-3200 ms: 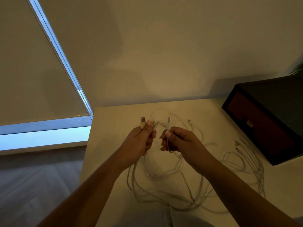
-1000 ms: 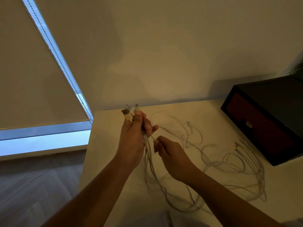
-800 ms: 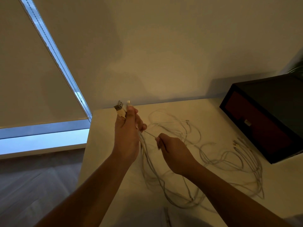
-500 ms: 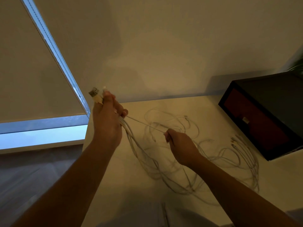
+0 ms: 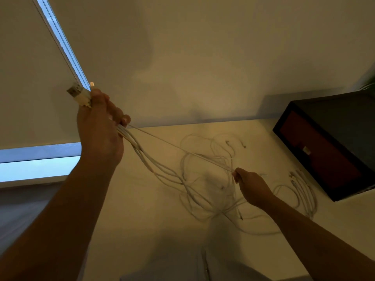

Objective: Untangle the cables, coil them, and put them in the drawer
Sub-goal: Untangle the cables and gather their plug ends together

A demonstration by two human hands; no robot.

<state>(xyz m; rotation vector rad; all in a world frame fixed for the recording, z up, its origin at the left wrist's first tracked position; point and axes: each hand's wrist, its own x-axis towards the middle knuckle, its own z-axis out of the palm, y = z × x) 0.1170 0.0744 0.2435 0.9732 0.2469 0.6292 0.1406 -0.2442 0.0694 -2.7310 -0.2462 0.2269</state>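
The left hand (image 5: 99, 128) was held high at the left, its fingers curled round a bunch of cable ends, with the plugs (image 5: 78, 94) sticking out above the thumb. The right hand (image 5: 251, 185) sat low over the table (image 5: 152, 209), pinching a single cable (image 5: 178, 148) that ran taut between the two hands, which were well apart. That cable slanted from upper left down to lower right, and the coming pull seemed to turn on that line. The other cables (image 5: 203, 179) lay in a loose tangle on the table, under and just beyond the right hand, the nearer hand to it. Several more strands sagged from the left fist into the tangle. The drawer (image 5: 316, 153), in a dark box at the table's right edge, looked closed and was nearer the right hand. Dim light made it hard to follow which strand crossed which. Whether the smaller bundle (image 5: 300, 189) beside the box joined the tangle could not be told.
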